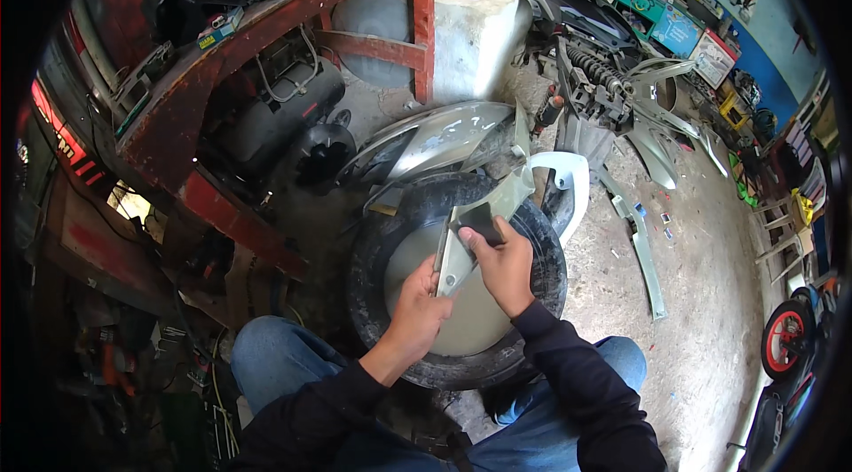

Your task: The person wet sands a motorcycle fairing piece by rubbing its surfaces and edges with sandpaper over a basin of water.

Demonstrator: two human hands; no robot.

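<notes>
My left hand grips the lower end of a long, pale grey-green plastic panel, which is held at a slant. My right hand is closed on a dark sheet, apparently sandpaper, and presses it against the panel's face with thumb and fingers. Below both hands sits a wide black round tub, scuffed and tyre-like, holding cloudy grey liquid.
Behind the tub lie silver body panels, a white bracket and stripped vehicle parts. A red wooden bench with a dark compressor stands left. A long pale strip, chair and red-rimmed wheel are right.
</notes>
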